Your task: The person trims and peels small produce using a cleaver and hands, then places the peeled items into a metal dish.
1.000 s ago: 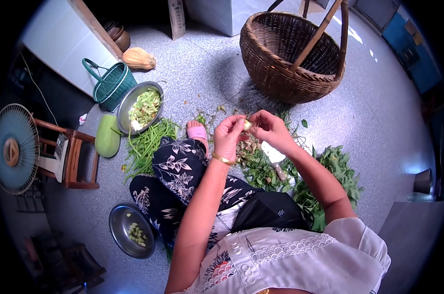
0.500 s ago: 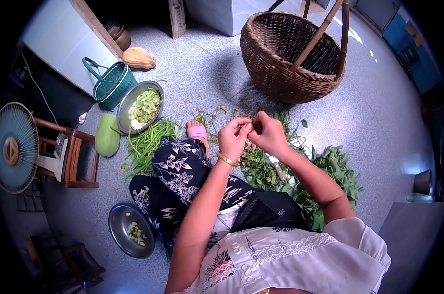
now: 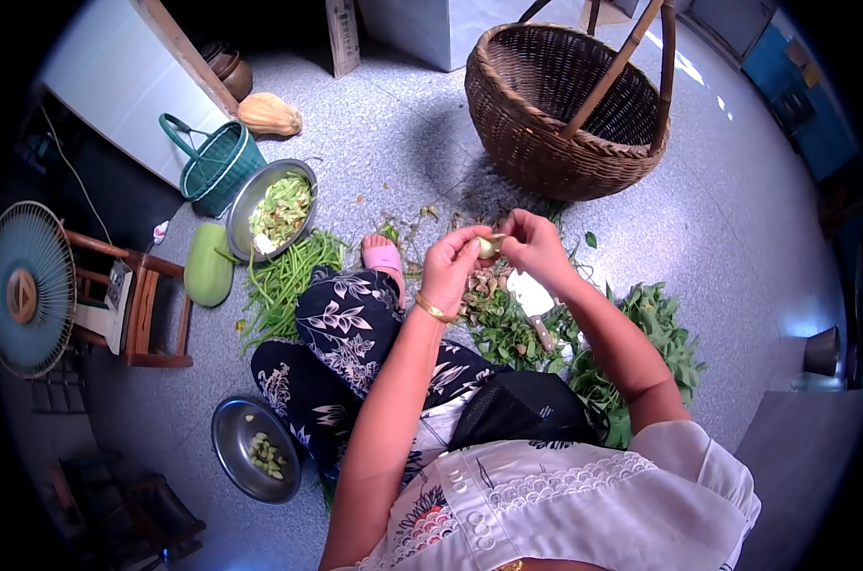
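Between my two hands is a small pale yellow-green vegetable piece; its exact kind is hard to make out. My left hand, with a gold bangle at the wrist, pinches it from one side. On the other side, the fingers of my right hand are closed at its edge, on what looks like a strip of its skin. Beneath the hands lies a heap of leafy trimmings with brownish bits. A knife with a broad pale blade and riveted handle rests on the heap, below my right hand.
A large wicker basket stands ahead. Leafy greens lie at right, long green beans at left. Nearby are a metal bowl of cut vegetables, another with pale pieces, a green gourd and a fan.
My hands have moved slightly apart, the right one up and to the right. The pale piece between them now shows, and more of the knife blade is uncovered.
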A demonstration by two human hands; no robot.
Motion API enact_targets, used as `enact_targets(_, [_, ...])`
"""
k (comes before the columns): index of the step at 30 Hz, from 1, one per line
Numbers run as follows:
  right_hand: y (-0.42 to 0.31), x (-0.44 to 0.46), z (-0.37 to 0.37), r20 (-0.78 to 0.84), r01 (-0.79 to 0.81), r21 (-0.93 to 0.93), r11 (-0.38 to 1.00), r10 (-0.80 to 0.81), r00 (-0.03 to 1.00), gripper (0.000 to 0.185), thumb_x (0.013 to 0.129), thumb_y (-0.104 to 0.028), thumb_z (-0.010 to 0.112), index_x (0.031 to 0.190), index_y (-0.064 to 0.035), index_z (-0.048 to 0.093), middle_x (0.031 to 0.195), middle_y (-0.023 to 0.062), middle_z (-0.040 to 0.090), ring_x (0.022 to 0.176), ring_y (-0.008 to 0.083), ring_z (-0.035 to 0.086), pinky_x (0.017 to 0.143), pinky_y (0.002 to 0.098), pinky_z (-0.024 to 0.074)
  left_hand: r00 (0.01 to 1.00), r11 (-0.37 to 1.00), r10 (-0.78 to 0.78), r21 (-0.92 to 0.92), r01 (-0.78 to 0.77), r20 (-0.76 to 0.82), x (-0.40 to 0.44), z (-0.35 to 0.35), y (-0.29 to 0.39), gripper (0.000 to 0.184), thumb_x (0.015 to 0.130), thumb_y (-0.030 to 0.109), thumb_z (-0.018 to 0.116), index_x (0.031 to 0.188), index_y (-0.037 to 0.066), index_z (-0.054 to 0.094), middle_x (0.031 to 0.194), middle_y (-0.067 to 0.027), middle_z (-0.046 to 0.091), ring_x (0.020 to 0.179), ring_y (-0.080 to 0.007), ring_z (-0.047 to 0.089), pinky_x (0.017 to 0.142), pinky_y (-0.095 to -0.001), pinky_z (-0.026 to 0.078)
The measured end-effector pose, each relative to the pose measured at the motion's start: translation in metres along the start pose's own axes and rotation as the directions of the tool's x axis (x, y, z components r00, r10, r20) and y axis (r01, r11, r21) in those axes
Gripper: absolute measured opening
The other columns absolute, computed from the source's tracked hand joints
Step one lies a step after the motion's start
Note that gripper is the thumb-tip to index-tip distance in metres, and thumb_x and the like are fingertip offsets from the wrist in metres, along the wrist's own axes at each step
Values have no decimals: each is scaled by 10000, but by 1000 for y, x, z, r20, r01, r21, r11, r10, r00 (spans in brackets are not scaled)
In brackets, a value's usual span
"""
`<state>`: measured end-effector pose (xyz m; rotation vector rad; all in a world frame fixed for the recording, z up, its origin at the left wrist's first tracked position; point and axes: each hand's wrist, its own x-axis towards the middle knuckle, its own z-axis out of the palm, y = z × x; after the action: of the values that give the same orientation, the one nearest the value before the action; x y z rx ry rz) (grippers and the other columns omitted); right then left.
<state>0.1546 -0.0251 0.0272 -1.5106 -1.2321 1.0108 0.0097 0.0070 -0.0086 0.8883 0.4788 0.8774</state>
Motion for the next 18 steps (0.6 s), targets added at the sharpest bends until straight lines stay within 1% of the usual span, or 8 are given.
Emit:
enact_targets(1, [7,3,-2,56,-47,183,982,37,998,83,691,-64,519,662,-15,458,545,13,489,431,57,460,366,196,358,1000,1000,1,1,-1,-1,0,0,1,227,839,117,460,1020,-17,491,929,-79,551,812,-142,548,727,-246,463])
enact_targets(4, [13,4,-4,62,-40,247,968,26,998,69,703,-53,504,678,-21,449,531,11,477,404,58,439,345,187,346,1000,997,4,-77,-4,3,0,1,6,246,845,116,444,1053,-12,467,961,-88,533,840,-153,541,740,-244,456])
enact_targets(6, [11,3,-5,66,-42,238,970,27,997,60,708,-51,497,689,-22,448,551,16,481,425,62,451,355,189,356,997,976,-81,-205,77,-10,1,1,6,252,827,100,475,1056,-5,458,970,-97,525,841,-155,540,734,-240,458])
enact_targets(7, [10,2,-5,69,-42,229,972,27,997,52,712,-49,490,699,-23,447,572,21,485,446,65,463,366,190,367,997,976,-83,-205,79,-11,1,0,5,252,827,100,475,1056,-5,458,970,-97,525,841,-155,540,734,-240,458])
enact_targets(11, [11,1,0,14,24,307,951,-30,999,68,724,-63,491,759,-19,452,641,28,491,516,69,485,409,194,404,998,984,-7,-177,-3,-59,0,0,4,257,789,53,524,1035,13,465,955,-79,529,835,-146,540,734,-237,454])
enact_targets(14, [3,-1,-1,126,-58,393,918,9,992,116,730,-68,501,822,-16,454,692,31,489,574,75,493,464,203,436,993,989,32,-143,-49,-116,1,0,5,275,772,28,538,1037,22,464,951,-64,529,849,-135,532,743,-238,443])
enact_targets(16, [-3,-2,3,267,-214,489,846,89,960,141,743,-81,523,849,-13,460,689,24,489,570,76,487,481,212,443,987,992,55,-108,-71,-148,2,0,4,285,768,19,538,1043,25,462,949,-56,529,861,-129,524,750,-238,435])
enact_targets(18, [3,-1,6,271,-175,457,872,51,961,164,756,-113,552,848,-14,461,704,23,500,589,81,497,492,222,448,984,986,162,42,-159,-69,2,1,4,311,759,3,539,1058,21,453,954,-50,528,886,-119,505,768,-239,418])
